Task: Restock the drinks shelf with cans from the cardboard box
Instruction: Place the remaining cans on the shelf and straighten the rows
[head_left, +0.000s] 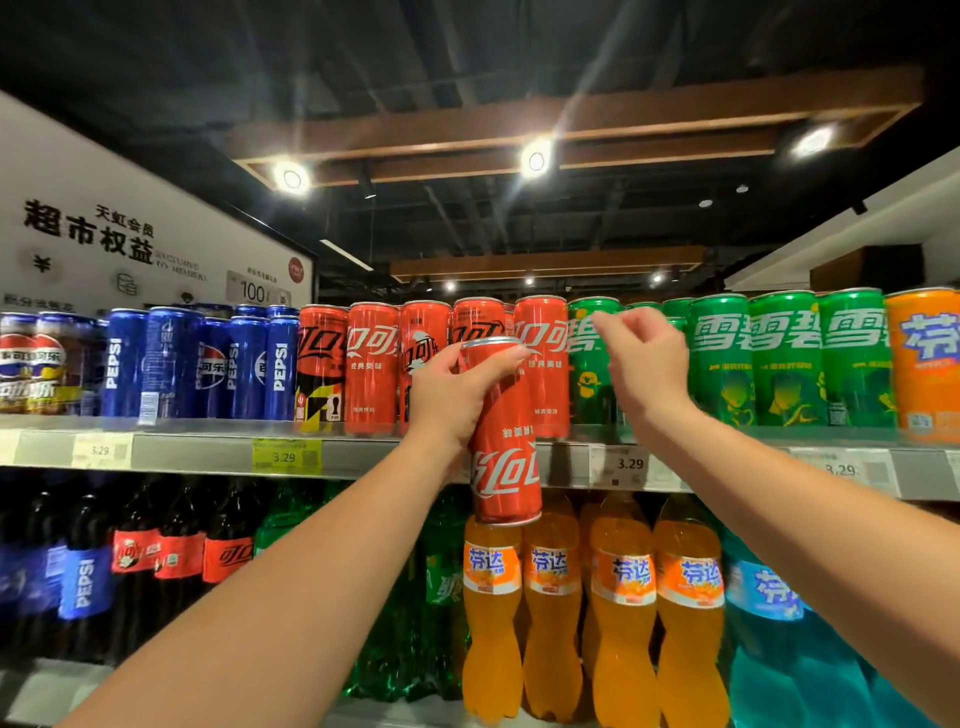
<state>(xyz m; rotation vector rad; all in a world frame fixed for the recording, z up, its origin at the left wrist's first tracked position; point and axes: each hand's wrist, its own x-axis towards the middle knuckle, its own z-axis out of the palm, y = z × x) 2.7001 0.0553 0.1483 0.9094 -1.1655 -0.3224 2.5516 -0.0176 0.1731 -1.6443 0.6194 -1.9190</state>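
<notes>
My left hand grips a tall red cola can, held upside down in front of the shelf edge. Behind it stands a row of red cola cans on the top shelf. My right hand hovers just right of the held can, in front of the green soda cans, fingers loosely curled and holding nothing. The cardboard box is out of view.
Blue cola cans fill the shelf's left part and an orange can stands at the far right. Below hang price tags. The lower shelf holds dark, green, orange and blue bottles.
</notes>
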